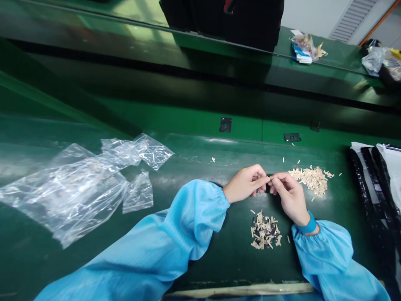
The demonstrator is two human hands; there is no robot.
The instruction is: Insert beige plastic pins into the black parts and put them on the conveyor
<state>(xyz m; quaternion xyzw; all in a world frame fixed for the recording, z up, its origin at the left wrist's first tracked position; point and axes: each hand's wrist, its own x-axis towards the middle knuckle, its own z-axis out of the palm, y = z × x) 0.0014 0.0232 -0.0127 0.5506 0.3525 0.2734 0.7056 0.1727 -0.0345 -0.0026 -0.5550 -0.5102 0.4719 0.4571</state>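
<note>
My left hand and my right hand meet fingertip to fingertip above the green work surface. Both are closed in a pinch. Something small and dark shows between and below the fingertips, too small to name. Just below my hands lies a pile of mixed cream and black small pieces. Beyond my right hand is a heap of small cream strips, with a few loose ones scattered around it. My right wrist wears a blue band.
Clear plastic bags are spread on the left. A flat black part and another black part lie toward the back. Black-edged white packaging stands at the right. A person in dark clothing is across the bench.
</note>
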